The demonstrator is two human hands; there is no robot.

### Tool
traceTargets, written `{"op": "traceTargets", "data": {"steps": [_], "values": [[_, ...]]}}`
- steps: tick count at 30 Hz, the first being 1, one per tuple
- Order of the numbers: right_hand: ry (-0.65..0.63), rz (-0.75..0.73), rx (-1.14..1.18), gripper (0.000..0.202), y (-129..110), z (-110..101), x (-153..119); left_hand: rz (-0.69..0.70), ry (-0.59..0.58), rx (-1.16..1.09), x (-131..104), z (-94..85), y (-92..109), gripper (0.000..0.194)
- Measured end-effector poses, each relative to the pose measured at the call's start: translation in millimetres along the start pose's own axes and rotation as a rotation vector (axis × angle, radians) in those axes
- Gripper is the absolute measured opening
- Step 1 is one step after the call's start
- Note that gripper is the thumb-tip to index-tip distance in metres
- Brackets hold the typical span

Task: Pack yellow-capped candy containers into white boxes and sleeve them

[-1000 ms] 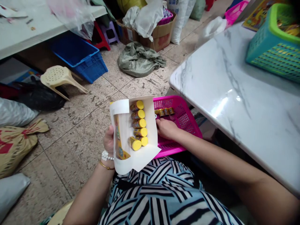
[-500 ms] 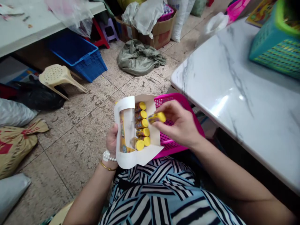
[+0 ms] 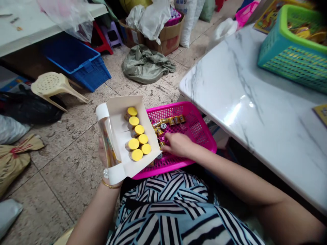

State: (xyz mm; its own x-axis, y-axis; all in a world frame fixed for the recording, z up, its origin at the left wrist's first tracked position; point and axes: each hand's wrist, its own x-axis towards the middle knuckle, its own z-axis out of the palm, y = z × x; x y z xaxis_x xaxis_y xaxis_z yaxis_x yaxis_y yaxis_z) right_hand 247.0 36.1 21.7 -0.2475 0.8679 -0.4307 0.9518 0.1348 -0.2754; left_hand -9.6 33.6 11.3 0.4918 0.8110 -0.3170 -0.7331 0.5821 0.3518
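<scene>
My left hand (image 3: 102, 153) is wrapped around the far left side of an open white cardboard box (image 3: 119, 112) with a clear window. Inside the box stand several small tubes with yellow caps (image 3: 139, 130). My right hand (image 3: 178, 144) is lowered into a pink plastic basket (image 3: 201, 136) on my lap, thumb and fingers apart. Its fingertips are at small printed tubes (image 3: 158, 132) lying in the basket, and I see no tube gripped in them. The box's right flap overlaps the basket's left part and hides some tubes there.
A marble-patterned table (image 3: 230, 88) is on the right, bearing a teal and green basket (image 3: 288, 58). On the floor are a cream stool (image 3: 49, 83), a blue crate (image 3: 94, 73), a crumpled grey-green sack (image 3: 145, 64) and a tan sack (image 3: 15, 160).
My right hand has let go of a yellow-capped tube and moved down into the pink basket. The box has shifted left and tilted, showing more of its inside and another tube.
</scene>
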Motion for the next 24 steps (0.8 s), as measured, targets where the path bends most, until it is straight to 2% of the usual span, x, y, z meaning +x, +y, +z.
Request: {"op": "traceTargets", "data": {"steps": [2,5,8,11,14,16,19,20,22,24], "values": [[-0.056,-0.051,-0.011,0.040,-6.5,15.4,6.3,0.080,0.013,0.004,1.6,6.7,-4.3,0.066],[-0.076,-0.103,-0.032,0.037,-11.6,28.5,9.9,0.169,0.053,0.040,1.8,26.8,-15.8,0.063],[-0.071,-0.166,-0.042,0.036,-10.1,34.1,12.1,0.151,0.077,0.077,2.9,40.6,-21.4,0.065],[-0.051,-0.177,-0.050,0.027,-3.6,33.6,14.6,0.163,0.071,0.101,4.2,39.9,-19.5,0.071],[0.034,-0.079,-0.064,0.033,11.0,15.6,9.5,0.142,0.047,0.086,3.2,30.2,-17.8,0.076],[0.219,-0.045,-0.019,0.043,20.2,-7.5,-0.3,0.108,0.017,0.071,1.8,23.3,-18.4,0.075],[0.575,-0.185,0.147,0.049,16.6,-44.0,-18.3,0.094,-0.015,0.066,2.4,17.7,-20.6,0.065],[0.643,-0.257,0.201,0.048,9.0,-52.9,-22.8,0.097,-0.018,0.067,3.6,17.6,-21.4,0.062],[0.638,-0.368,0.253,0.040,-12.3,-63.0,-26.8,0.097,-0.019,0.076,6.1,19.3,-23.2,0.056],[0.539,-0.459,0.242,0.026,-33.4,-64.2,-24.0,0.097,-0.026,0.089,6.7,21.7,-24.9,0.049]]}}
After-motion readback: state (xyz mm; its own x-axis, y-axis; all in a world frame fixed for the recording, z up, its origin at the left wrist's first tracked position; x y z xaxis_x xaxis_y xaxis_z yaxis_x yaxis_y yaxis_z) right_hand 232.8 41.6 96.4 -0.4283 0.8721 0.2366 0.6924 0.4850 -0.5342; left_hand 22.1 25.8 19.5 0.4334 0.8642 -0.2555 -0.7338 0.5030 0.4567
